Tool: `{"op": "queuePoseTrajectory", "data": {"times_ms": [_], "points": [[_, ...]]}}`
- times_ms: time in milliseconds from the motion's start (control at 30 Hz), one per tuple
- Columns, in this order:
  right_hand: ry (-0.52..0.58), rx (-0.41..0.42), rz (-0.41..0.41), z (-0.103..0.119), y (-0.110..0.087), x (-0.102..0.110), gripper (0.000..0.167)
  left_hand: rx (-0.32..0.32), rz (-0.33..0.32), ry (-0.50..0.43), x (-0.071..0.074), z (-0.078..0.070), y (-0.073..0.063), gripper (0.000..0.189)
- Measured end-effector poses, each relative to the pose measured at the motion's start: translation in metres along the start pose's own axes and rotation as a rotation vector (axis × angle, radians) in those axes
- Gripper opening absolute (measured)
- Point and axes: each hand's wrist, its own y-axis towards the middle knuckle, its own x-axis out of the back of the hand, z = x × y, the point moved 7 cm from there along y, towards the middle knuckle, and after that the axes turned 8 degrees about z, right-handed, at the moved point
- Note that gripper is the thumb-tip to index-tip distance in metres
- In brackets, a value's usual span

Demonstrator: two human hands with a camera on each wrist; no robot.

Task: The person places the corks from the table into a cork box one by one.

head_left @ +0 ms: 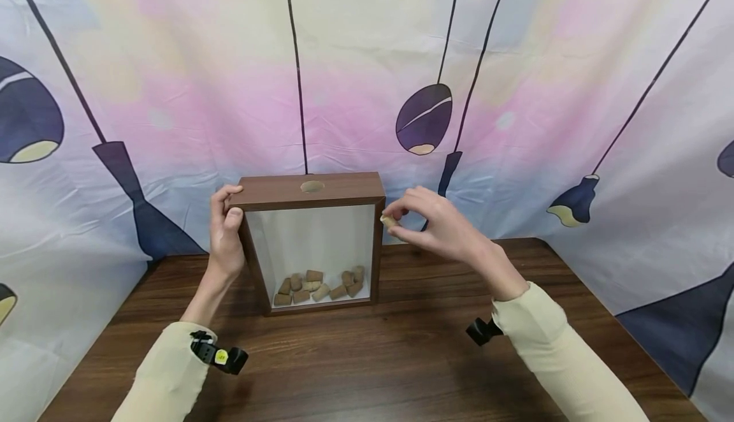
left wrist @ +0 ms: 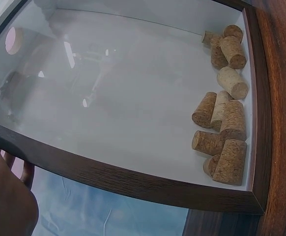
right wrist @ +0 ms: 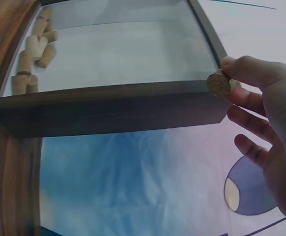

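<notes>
A dark wood shadow box (head_left: 309,191) with a clear front stands upright on the table, a round hole (head_left: 312,187) in its top. Several corks (left wrist: 231,118) lie heaped along its bottom inside. My left hand (head_left: 226,237) grips the box's upper left corner, thumb on the near side and fingers round the back. Beside the box's upper right corner, my right hand (head_left: 438,224) pinches one cork (right wrist: 218,83) between thumb and index finger, the other fingers loosely bent in the right wrist view.
The brown wooden table (head_left: 344,364) runs back to a pastel curtain (head_left: 229,90) printed with dark lamps, close behind the box. A black wrist camera (head_left: 229,358) is strapped to the left cuff, and another camera (head_left: 482,331) sits below the right cuff.
</notes>
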Motion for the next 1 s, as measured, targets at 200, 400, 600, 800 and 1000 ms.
{"op": "queuePoseTrajectory", "data": {"times_ms": [200,400,600,800,1000], "points": [[-0.014,0.036,-0.04,0.009,0.017,0.008,0.021,-0.016,0.007,-0.007,0.0,0.0,0.0,0.038],[-0.031,0.063,-0.072,0.022,0.037,0.012,0.021,-0.02,0.008,-0.01,0.0,0.0,0.001,0.038],[-0.043,0.058,-0.09,0.031,0.056,0.014,0.021,-0.017,0.007,-0.021,-0.001,0.0,0.0,0.037],[-0.069,0.044,-0.112,0.033,0.074,0.015,0.021,-0.007,0.012,-0.004,-0.001,0.0,0.0,0.038],[-0.063,0.032,-0.135,0.034,0.089,0.014,0.018,-0.001,0.012,0.005,0.0,0.001,-0.001,0.04]]}}
